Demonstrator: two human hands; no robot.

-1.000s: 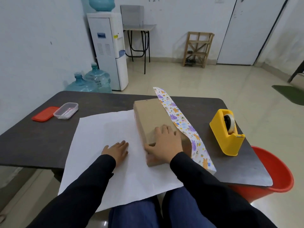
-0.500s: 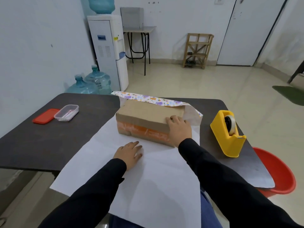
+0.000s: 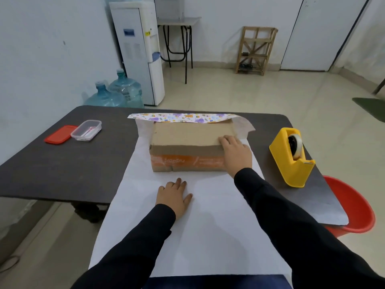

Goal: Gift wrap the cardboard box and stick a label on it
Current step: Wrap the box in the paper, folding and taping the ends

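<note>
A brown cardboard box [image 3: 187,135] with an orange printed front lies crosswise on the wrapping paper [image 3: 204,232], whose white underside faces up. The paper's far edge curls over behind the box and shows its colourful printed side [image 3: 181,117]. My right hand [image 3: 236,154] lies over the box's right front corner, fingers on the top face. My left hand [image 3: 174,196] presses flat on the paper just in front of the box, fingers spread. The paper's near end hangs over the table's edge onto my lap.
A yellow tape dispenser [image 3: 292,156] stands to the right on the dark table [image 3: 58,163]. A clear plastic container [image 3: 86,130] and its red lid [image 3: 60,134] sit at the left. A red bucket [image 3: 352,207] stands on the floor at the right.
The box and paper have turned from lengthwise to crosswise, so the printed edge now lies at the far side. My left hand has shifted to the right on the paper.
</note>
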